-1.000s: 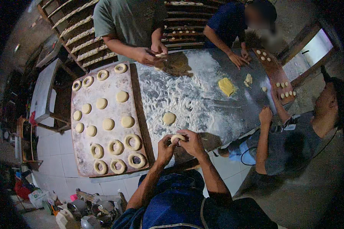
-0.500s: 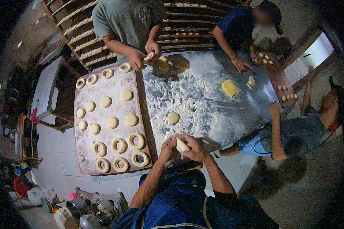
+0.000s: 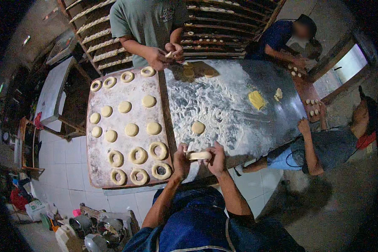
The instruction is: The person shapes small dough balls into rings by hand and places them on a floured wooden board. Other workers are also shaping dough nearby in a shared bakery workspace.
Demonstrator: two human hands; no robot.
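Just above the near edge of the floured table, a pale piece of dough (image 3: 198, 156) stretches sideways between my hands. My left hand (image 3: 181, 163) grips its left end, and my right hand (image 3: 217, 158) has the other end, its fingers partly hidden behind the dough. Seen nearly edge-on, the dough looks thick and rounded; whether it has a hole cannot be made out. Beyond my hands a round dough disc (image 3: 198, 127) lies on the flour. To my left is a floured board (image 3: 97, 161) with dough rings (image 3: 137, 155) and dough discs (image 3: 131, 129) in rows.
A person in a grey-green shirt (image 3: 149, 25) handles dough across the table. Two more people are at the right, by a narrow board (image 3: 306, 90) of small dough pieces. A yellow slab (image 3: 256, 100) lies on the metal tabletop (image 3: 277, 111). Behind stand racks (image 3: 98, 38) of dough.
My hands have spread apart, and the dough has turned from slanted to level between them. The far-right person's hands have left the tabletop for the narrow board. The whole view has shifted slightly.
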